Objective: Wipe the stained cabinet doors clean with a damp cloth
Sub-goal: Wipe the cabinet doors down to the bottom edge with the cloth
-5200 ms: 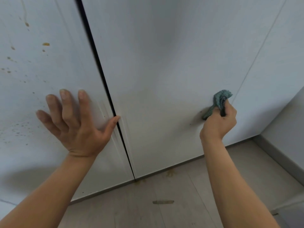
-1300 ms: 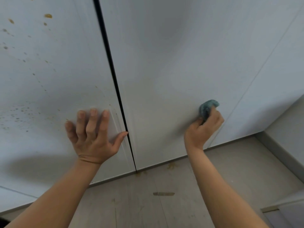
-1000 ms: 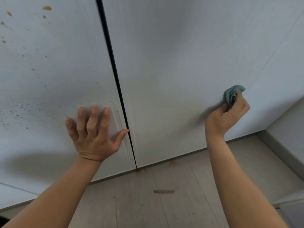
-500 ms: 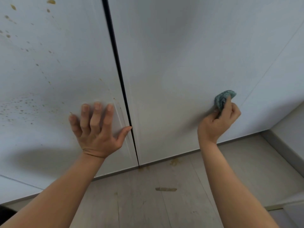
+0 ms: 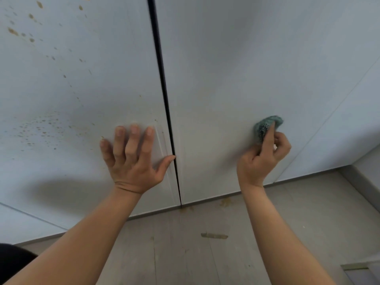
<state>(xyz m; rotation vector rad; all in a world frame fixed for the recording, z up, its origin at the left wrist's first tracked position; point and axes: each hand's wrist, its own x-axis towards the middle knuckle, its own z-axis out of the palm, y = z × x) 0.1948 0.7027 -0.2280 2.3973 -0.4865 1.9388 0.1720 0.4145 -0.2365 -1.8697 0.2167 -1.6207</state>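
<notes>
- Left hand (image 5: 131, 161), fingers spread, presses flat on the left cabinet door (image 5: 82, 89), thumb tip at the dark gap (image 5: 164, 95).
- Right hand (image 5: 263, 159) pinches the bunched teal cloth (image 5: 267, 124) against the right cabinet door (image 5: 236, 68).
- Brown stains (image 5: 39, 128) speckle the door left of and above the flat hand.

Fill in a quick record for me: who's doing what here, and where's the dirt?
left hand: flat on the left door, fingers straight, thumb tip at the dark gap
right hand: pinches a blue-green cloth against the right door
spots: brown, scattered over the left door, left of and above the hand
right door: no clear spots visible
floor: pale, brown marks by the doors' foot
</notes>
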